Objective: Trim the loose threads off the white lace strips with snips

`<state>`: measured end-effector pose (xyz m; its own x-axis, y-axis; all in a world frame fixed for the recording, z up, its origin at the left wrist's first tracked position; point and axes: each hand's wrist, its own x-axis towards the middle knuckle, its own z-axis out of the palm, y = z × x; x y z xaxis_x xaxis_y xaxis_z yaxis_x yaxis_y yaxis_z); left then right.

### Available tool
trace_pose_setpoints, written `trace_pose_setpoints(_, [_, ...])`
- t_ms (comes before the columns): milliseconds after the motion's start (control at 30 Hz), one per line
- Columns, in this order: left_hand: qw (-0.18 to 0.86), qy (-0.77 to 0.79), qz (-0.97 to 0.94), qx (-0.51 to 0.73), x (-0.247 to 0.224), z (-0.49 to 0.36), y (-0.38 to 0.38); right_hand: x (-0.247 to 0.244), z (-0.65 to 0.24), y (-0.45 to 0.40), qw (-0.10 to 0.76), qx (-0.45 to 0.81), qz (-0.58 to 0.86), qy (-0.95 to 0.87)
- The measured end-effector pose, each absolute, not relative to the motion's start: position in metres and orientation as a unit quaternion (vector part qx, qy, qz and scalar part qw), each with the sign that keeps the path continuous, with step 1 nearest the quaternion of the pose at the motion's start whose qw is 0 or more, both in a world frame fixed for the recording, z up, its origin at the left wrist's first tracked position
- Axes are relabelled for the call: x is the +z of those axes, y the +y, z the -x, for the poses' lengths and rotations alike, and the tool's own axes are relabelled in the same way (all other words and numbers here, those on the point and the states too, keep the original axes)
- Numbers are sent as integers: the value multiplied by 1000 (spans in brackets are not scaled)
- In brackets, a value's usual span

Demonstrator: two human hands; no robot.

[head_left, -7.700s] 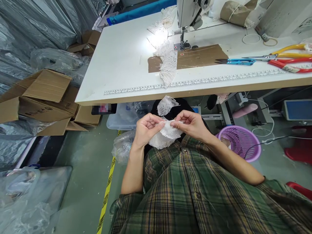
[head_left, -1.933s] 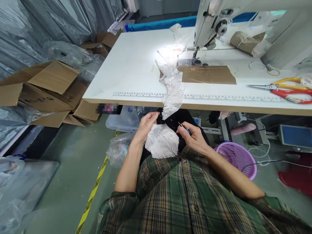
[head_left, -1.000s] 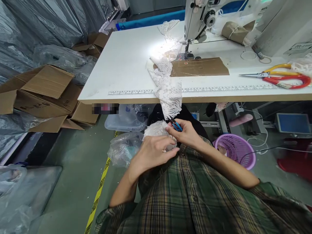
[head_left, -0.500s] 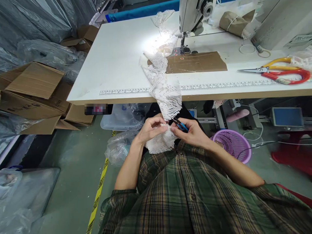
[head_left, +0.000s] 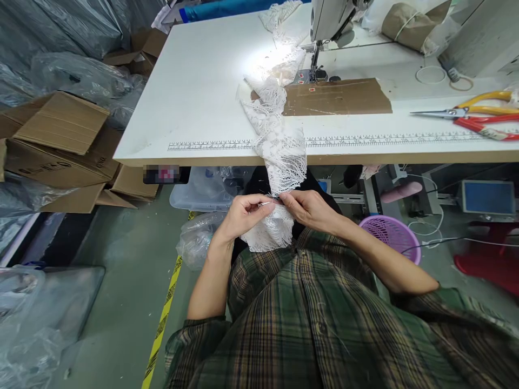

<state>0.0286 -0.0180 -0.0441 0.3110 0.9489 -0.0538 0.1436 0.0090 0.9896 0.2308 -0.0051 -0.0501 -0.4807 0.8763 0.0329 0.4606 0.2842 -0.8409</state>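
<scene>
Shifted vs. approx. 0.5 s ago: R hand (head_left: 312, 209) sits further in, back of hand more to the camera; blue snips, visible in it then, are now out of sight (poss. behind the fingers, can't tell). L hand (head_left: 245, 217) in approx. same spot.

Lace piece (head_left: 268, 235): white, openwork, bunched below the hands over the lap, just off the worktop (head_left: 194, 102), nearest its front edge. L thumb & forefinger pinch its upper edge; R fingertips look to pinch it too, just beside L's. Lace strip (head_left: 284, 154) lies L of the sewing machine (head_left: 330, 21), crosses the front edge & hangs to the fingertips; can't tell if joined to the piece.

Handling (judgement): keep both pinches close, short span btwn tips; light tension only, as openwork prob. snags & stretches. Loose folds clear of tips; don't drag the overhanging strip. If snips are in R palm, points away from mesh & L thumb.

Pose: elbows bent, both forearms off the worktop. L forearm (head_left: 208, 283) rises steeply, wrist approx. straight, thumb aimed at R. R forearm (head_left: 381, 258) slants in flatter, fingers curled, tips meeting near L's.
</scene>
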Motion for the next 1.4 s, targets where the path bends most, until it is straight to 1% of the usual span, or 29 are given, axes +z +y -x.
trace_pose_setpoints(167, [555, 454, -582, 383, -45, -28, -17, -56, -230, -5, 279, 411, 458, -737])
trace_pose_setpoints(300, [569, 449, -573, 382, -46, -29, -17, -55, -234, -10, 273, 424, 442, -742])
trace_pose_setpoints(433, [571, 453, -572, 376, -46, -30, -17, -53, -231, -11, 279, 402, 439, -753])
trace_pose_setpoints(567, [573, 451, -570, 379, -46, -33, -18, -55, -226, -13, 280, 364, 473, -752])
trace_pose_setpoints(667, [579, 451, -562, 381, -49, -34, -17, -53, -232, -17, 309, 339, 491, -740])
trace_pose_setpoints(733, [583, 450, -558, 383, -54, -34, -16, -45, -244, -16, 353, 325, 489, -728])
trace_pose_setpoints(800, [587, 448, -553, 386, -59, -34, -14, -32, -264, -7, 412, 283, 493, -712])
trace_pose_setpoints(833, [590, 446, -550, 388, -62, -34, -13, -25, -276, 1, 444, 242, 506, -699])
trace_pose_setpoints(900, [598, 444, -543, 389, -65, -34, -11, -9, -303, 20, 470, 144, 544, -680])
trace_pose_setpoints(933, [601, 444, -539, 389, -66, -34, -10, -2, -316, 29, 460, 103, 571, -672])
trace_pose_setpoints(967, [604, 444, -535, 389, -66, -34, -9, 5, -327, 36, 425, 74, 595, -678])
trace_pose_setpoints(1033, [610, 442, -529, 390, -66, -35, -9, 13, -339, 44, 389, -10, 605, -695])
trace_pose_setpoints(1067, [614, 440, -526, 391, -66, -36, -9, 14, -339, 43, 394, -43, 586, -707])
trace_pose_setpoints(1100, [618, 438, -522, 392, -66, -37, -9, 11, -333, 38, 417, -60, 554, -718])
trace_pose_setpoints(1133, [621, 437, -518, 394, -66, -38, -9, 5, -322, 30, 443, -47, 517, -731])
trace_pose_setpoints(1167, [623, 438, -513, 396, -67, -39, -9, -4, -308, 20, 501, -20, 456, -735])
trace_pose_setpoints(1200, [626, 440, -506, 398, -68, -40, -9, -15, -291, 10, 511, 74, 425, -743])
trace_pose_setpoints(1267, [631, 445, -490, 404, -74, -42, -10, -44, -257, -9, 465, 273, 394, -745])
trace_pose_setpoints(1300, [633, 449, -482, 407, -78, -42, -9, -59, -242, -15, 439, 353, 391, -728])
trace_pose_setpoints(1367, [630, 457, -467, 419, -88, -39, -8, -85, -221, -18, 392, 487, 397, -672])
trace_pose_setpoints(1400, [623, 462, -464, 429, -93, -36, -8, -94, -217, -16, 387, 533, 402, -636])
